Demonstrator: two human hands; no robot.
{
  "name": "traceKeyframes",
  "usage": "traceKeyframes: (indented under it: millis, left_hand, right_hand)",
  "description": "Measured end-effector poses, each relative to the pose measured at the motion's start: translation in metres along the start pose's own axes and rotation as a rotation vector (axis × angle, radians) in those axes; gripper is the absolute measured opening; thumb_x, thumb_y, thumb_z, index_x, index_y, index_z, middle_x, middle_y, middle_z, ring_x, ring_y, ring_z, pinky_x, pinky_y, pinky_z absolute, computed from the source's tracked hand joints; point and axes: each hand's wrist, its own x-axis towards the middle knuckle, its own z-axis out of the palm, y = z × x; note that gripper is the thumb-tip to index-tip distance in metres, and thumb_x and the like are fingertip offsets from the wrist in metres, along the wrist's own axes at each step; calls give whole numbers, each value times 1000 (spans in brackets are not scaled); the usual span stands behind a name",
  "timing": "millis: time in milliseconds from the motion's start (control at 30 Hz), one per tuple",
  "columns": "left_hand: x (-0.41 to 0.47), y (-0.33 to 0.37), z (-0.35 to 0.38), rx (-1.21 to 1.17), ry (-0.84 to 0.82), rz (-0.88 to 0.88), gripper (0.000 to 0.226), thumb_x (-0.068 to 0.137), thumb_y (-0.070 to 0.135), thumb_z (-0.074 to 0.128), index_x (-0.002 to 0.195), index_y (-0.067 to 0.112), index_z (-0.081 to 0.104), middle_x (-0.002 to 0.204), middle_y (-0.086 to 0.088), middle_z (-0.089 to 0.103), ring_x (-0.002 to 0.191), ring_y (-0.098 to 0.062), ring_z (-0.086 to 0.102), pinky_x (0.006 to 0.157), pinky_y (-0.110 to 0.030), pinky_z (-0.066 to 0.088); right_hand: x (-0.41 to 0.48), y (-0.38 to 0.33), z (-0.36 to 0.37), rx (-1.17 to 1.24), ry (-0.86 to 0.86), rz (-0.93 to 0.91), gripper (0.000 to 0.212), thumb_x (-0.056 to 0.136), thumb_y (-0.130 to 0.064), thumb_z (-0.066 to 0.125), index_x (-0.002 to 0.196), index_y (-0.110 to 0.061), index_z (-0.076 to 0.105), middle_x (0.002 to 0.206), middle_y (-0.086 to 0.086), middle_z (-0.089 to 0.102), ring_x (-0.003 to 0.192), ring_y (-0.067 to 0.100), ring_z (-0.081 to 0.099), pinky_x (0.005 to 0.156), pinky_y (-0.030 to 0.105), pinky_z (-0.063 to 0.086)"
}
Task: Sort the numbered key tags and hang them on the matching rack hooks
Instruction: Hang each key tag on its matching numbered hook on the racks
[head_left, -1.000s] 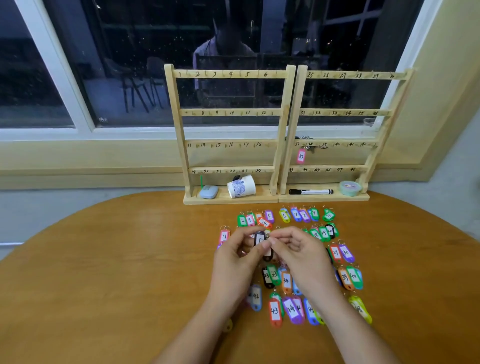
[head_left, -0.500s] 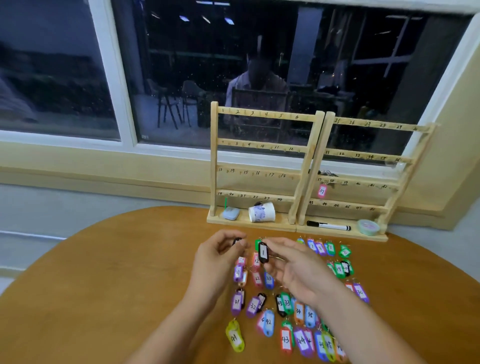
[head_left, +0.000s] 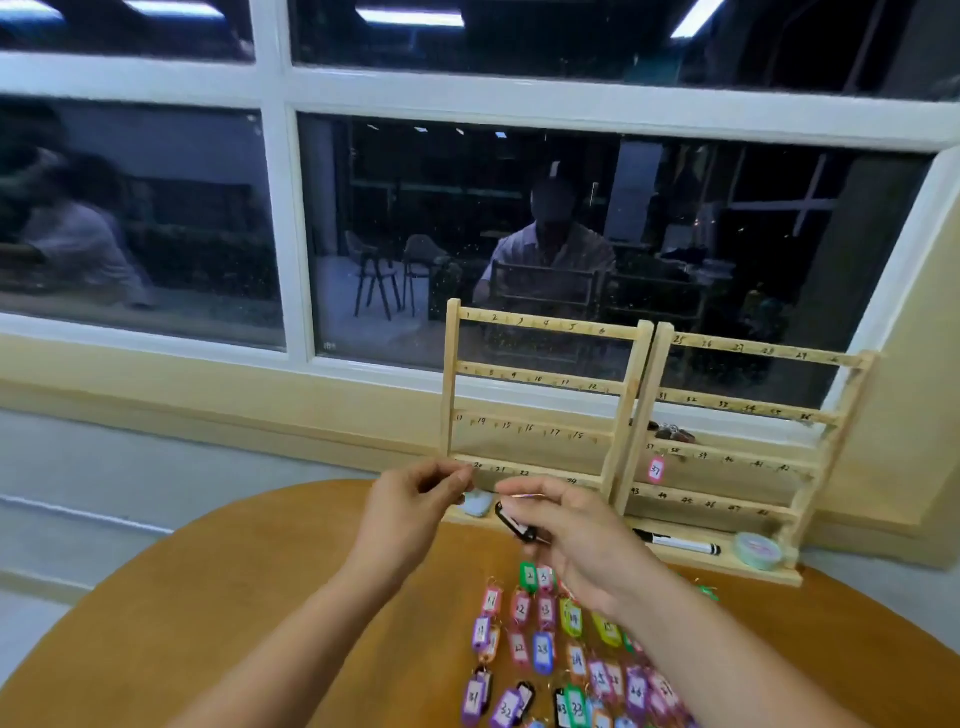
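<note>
My right hand (head_left: 571, 535) pinches a black key tag (head_left: 511, 522) by its ring, lifted above the table in front of the left wooden rack (head_left: 545, 332), whose rails are numbered 1 to 24. My left hand (head_left: 415, 499) hovers just left of it with its fingers curled and fingertips together; nothing shows between them. The right rack (head_left: 748, 353) is numbered from 25 up and carries one pink tag marked 37 (head_left: 656, 469). Several coloured numbered tags (head_left: 540, 649) lie in rows on the round wooden table (head_left: 208, 597) below my hands.
On the racks' base lie a black marker (head_left: 680, 544), a roll of green tape (head_left: 757, 550) and a small pale blue object (head_left: 478, 503). A dark window (head_left: 467, 208) stands right behind the racks. Some keys (head_left: 670, 430) lie on the sill.
Both hands have risen from the tag rows toward the left rack. The black tag went up with my right hand, and my left hand has drawn apart from it. The view has tilted upward.
</note>
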Motion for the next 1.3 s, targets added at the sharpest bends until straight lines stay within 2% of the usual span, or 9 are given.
traceKeyframes:
  millis: [133, 233, 367, 500, 600, 800, 967, 1167, 1300]
  left_hand:
    - [38, 15, -8, 38, 36, 61, 10, 100, 23, 75, 105, 27, 82, 96, 10, 82, 91, -5, 75, 87, -30, 60]
    - [74, 31, -10, 13, 87, 72, 9, 98, 22, 78, 106, 24, 80, 96, 7, 81, 90, -9, 76, 91, -36, 62]
    - [127, 56, -5, -17, 180, 109, 10, 96, 21, 81, 105, 21, 77, 96, 4, 82, 92, -13, 78, 94, -41, 63]
    - [170, 71, 5, 4, 241, 154, 12, 94, 22, 81, 102, 30, 76, 97, 9, 81, 95, -14, 78, 95, -46, 62]
    - [188, 73, 12, 38, 281, 164, 11, 95, 24, 81, 101, 31, 76, 91, 10, 81, 90, -12, 77, 93, -46, 63]
    - [200, 64, 21, 56, 295, 176, 9, 95, 24, 81, 99, 32, 79, 91, 14, 79, 87, -12, 76, 92, -46, 64]
    - [201, 63, 21, 53, 305, 197, 10, 97, 24, 79, 103, 31, 80, 89, 12, 79, 85, -7, 75, 90, -43, 64]
    - [204, 56, 21, 61, 305, 271, 12, 95, 29, 81, 107, 31, 81, 95, 16, 79, 91, -5, 73, 89, -39, 63]
    - [206, 47, 23, 16, 291, 257, 10, 94, 27, 83, 103, 31, 83, 102, 17, 80, 102, 7, 70, 99, -34, 59]
  right_hand:
    - [17, -30, -4, 36, -75, 11, 20, 99, 3, 67, 118, 3, 72, 98, 21, 75, 85, 26, 74, 70, 31, 62]
    - [33, -50, -4, 35, -98, -28, 19, 98, 6, 66, 117, 6, 70, 101, 22, 78, 95, 31, 78, 74, 29, 63]
    - [54, -78, -6, -64, -60, -142, 15, 98, 5, 68, 112, 2, 73, 103, 22, 79, 97, 31, 79, 80, 31, 64]
    - [75, -101, -10, -270, 58, -334, 12, 98, -1, 73, 101, -10, 79, 101, 12, 79, 91, 18, 80, 72, 26, 61]
    - [96, -112, -16, -393, 142, -430, 18, 97, -5, 74, 96, -22, 81, 94, 1, 79, 91, 16, 77, 75, 31, 65]
    - [132, -127, -15, -454, 226, -520, 22, 96, -11, 77, 93, -31, 82, 92, -9, 79, 90, 13, 74, 80, 37, 64]
    - [149, -137, -6, -421, 261, -525, 19, 96, -10, 76, 95, -29, 81, 87, -9, 77, 90, 14, 75, 80, 39, 65]
    - [162, -142, 9, -423, 264, -546, 21, 97, -11, 75, 96, -30, 81, 87, -11, 76, 91, 9, 73, 84, 41, 65]
    - [172, -144, 17, -420, 277, -546, 19, 97, -9, 74, 99, -27, 81, 91, -9, 76, 93, 11, 74, 84, 42, 65]
